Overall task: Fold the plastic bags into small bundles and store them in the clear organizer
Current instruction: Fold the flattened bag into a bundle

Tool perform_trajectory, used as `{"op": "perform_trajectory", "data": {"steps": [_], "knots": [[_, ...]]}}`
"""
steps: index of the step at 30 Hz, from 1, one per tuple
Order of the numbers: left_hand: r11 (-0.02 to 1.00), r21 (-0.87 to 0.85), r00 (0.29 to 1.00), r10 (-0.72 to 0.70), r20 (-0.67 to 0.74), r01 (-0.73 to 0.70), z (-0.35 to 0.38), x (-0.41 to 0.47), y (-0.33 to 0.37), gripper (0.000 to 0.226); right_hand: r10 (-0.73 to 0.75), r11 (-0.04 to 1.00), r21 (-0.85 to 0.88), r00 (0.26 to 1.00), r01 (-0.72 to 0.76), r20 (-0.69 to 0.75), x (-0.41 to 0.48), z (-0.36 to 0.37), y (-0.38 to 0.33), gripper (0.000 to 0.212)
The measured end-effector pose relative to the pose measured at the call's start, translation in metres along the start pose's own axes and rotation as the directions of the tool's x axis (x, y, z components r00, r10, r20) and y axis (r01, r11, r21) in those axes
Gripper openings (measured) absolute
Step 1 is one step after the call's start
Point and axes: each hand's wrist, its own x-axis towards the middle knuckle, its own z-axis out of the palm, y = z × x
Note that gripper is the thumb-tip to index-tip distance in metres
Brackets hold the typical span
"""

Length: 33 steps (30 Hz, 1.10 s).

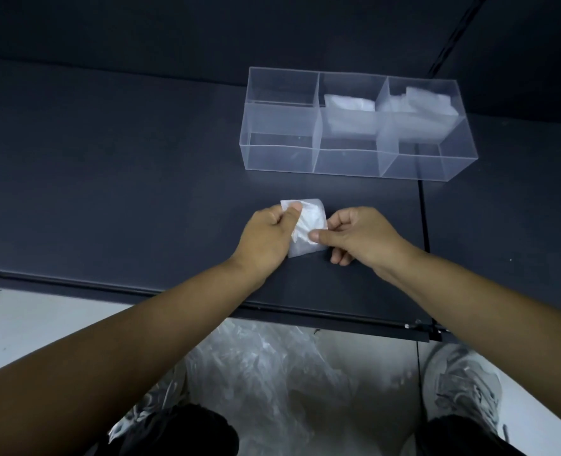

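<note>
**Asker:** Head view, looking down over both forearms. Where is the bag, and who has it?

**Onlooker:** A small folded plastic bag, whitish and see-through, sits between the 2 hands, low over the table near its front edge. The left hand pinches its upper left corner, thumb on top, fingers curled beneath. The right hand clamps its lower right edge under the thumb, the other fingers tucked in. Both hands grip it firmly.

**Asker:** Is it lying flat on the table?

**Onlooker:** I cannot tell whether it rests there or is held just above. The left side of the bag is hidden behind the left hand.

**Asker:** And the organizer?

**Onlooker:** The clear organizer stands farther back and to the right, well apart from the hands, divided 3 across and 2 deep. White bundles show in the middle and right columns. The frosted walls blur which row they occupy. The left column looks bare.

**Asker:** What about the surroundings?

**Onlooker:** The table is dark and matte, with a dark wall behind it. Below its edge, on a pale floor, lies a pile of loose plastic bags beside a pale shoe.
</note>
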Motion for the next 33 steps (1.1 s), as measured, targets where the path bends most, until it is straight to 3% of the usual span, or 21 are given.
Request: {"op": "perform_trajectory", "data": {"steps": [3,7,9,11,14,17,23,27,30,33], "knots": [[0.999,0.005,0.997,0.053,-0.054,-0.052,0.002,-0.001,-0.002,0.031,0.018,1.0,-0.013,1.0,-0.019,-0.008,0.002,0.0,0.0,0.018],[0.943,0.252,0.95,0.266,-0.166,-0.22,-0.002,-0.008,-0.012,0.041,0.021,0.999,-0.029,0.999,-0.022,-0.034,0.002,0.002,0.001,0.017],[0.811,0.454,0.857,0.485,-0.172,-0.368,-0.006,-0.014,-0.017,0.039,0.019,0.999,-0.039,0.999,-0.021,-0.043,0.002,0.004,0.001,0.017],[0.614,0.655,0.778,0.625,-0.062,-0.441,-0.008,-0.013,-0.021,0.033,0.017,0.999,-0.05,0.998,-0.02,-0.055,0.003,0.005,0.001,0.018],[0.425,0.809,0.841,0.52,0.148,-0.406,-0.007,-0.011,-0.03,0.045,0.008,0.996,-0.091,0.998,-0.014,-0.067,0.004,0.007,0.001,0.017],[0.341,0.885,0.904,0.391,0.171,-0.316,-0.008,-0.013,-0.038,0.063,-0.009,0.99,-0.143,0.997,-0.002,-0.077,0.005,0.008,0.001,0.016],[0.31,0.921,0.936,0.329,0.126,-0.233,-0.008,-0.016,-0.042,0.078,-0.192,0.9,-0.422,0.968,0.109,-0.159,-0.008,0.009,0.003,0.02],[0.354,0.905,0.943,0.311,0.122,-0.234,-0.006,-0.019,-0.041,0.083,-0.225,0.86,-0.489,0.968,0.144,-0.112,-0.02,0.018,0.007,0.026],[0.472,0.843,0.948,0.292,0.125,-0.257,-0.011,-0.016,-0.039,0.069,-0.245,0.907,-0.381,0.96,0.178,-0.133,-0.021,0.019,0.004,0.023],[0.63,0.728,0.953,0.28,0.114,-0.272,-0.015,-0.016,-0.031,0.051,-0.195,0.978,-0.102,0.968,0.181,-0.156,-0.022,0.016,-0.002,0.031]]}}
